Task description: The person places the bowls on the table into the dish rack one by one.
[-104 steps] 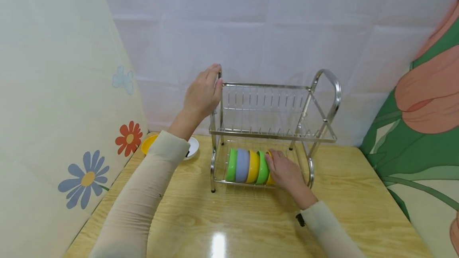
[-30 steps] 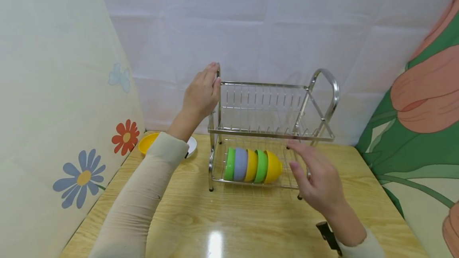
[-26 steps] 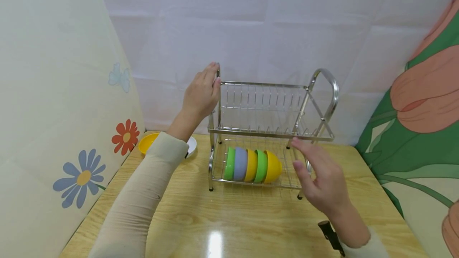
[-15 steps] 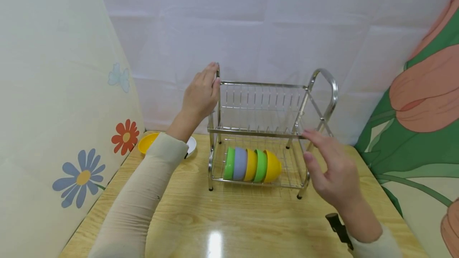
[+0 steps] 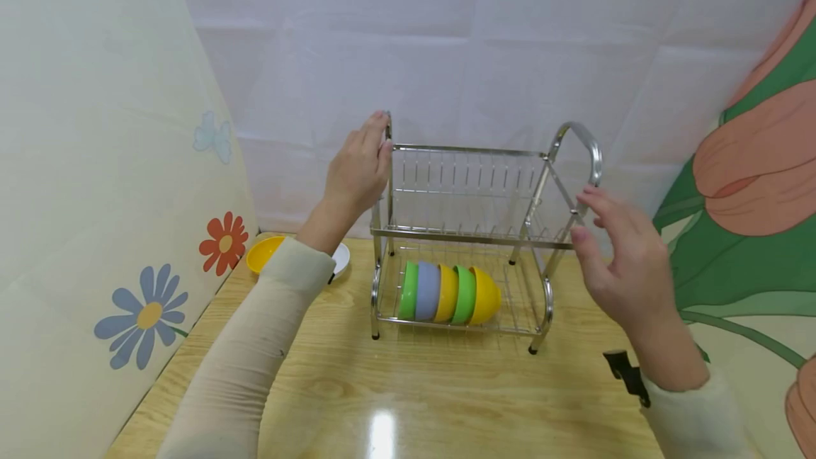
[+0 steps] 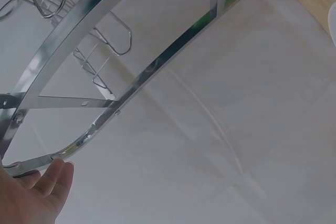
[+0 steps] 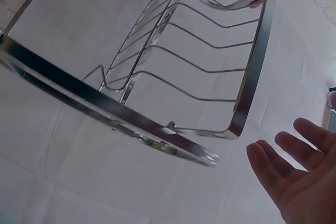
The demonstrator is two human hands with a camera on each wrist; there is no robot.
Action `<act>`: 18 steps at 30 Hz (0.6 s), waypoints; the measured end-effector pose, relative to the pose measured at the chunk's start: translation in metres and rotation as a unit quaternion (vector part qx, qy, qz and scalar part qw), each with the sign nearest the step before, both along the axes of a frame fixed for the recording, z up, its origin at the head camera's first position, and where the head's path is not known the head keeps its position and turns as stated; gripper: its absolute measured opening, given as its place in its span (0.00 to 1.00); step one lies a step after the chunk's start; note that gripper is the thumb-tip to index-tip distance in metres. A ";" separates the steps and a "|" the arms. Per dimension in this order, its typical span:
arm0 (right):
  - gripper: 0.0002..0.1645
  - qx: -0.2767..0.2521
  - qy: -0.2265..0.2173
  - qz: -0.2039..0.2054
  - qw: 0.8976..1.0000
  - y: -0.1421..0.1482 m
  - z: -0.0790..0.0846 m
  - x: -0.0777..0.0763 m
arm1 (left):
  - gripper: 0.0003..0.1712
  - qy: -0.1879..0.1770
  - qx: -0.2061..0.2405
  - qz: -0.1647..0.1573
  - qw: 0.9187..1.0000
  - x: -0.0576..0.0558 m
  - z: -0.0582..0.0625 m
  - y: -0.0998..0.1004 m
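One white dish (image 5: 341,261) half-hidden, left hand (image 5: 357,172) around rack handle (image 6: 81,140), right hand (image 5: 627,268) spread

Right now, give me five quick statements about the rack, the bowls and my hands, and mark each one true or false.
1. Five bowls sit in a row on the lower tier of the rack. True.
2. The right hand holds one of the bowls. False: it holds nothing and is raised by the rack's right side.
3. The left hand grips the rack's upper left frame. True.
4. The bowl at the row's right end is blue. False: it is yellow.
5. A yellow dish lies on the table, left of the rack. True.
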State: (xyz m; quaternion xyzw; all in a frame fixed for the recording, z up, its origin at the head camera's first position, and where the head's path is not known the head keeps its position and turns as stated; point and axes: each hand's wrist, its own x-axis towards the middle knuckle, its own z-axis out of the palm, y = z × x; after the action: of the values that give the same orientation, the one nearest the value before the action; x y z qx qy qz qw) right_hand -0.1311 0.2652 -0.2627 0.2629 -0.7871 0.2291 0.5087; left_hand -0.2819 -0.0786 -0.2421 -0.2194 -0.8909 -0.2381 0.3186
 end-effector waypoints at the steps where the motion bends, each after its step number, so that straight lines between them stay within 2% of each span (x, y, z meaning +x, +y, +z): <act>1: 0.38 0.001 -0.005 -0.004 1.000 0.004 0.001 -0.003 | 0.30 0.001 -0.001 0.000 1.000 0.000 0.000 0.000; 11: 0.28 0.013 -0.069 -0.061 0.996 0.032 0.011 -0.031 | 0.30 0.006 -0.004 -0.001 1.000 0.001 -0.003 0.001; 18: 0.30 0.030 -0.102 -0.072 0.992 0.041 0.022 -0.050 | 0.30 0.012 -0.012 0.001 1.000 0.003 -0.004 -0.001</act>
State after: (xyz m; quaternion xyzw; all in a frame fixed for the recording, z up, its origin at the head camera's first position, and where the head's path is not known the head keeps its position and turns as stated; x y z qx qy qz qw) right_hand -0.1810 0.3066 -0.2405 0.1957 -0.8583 0.1934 0.4331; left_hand -0.2787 -0.0799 -0.2460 -0.2252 -0.8898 -0.2248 0.3270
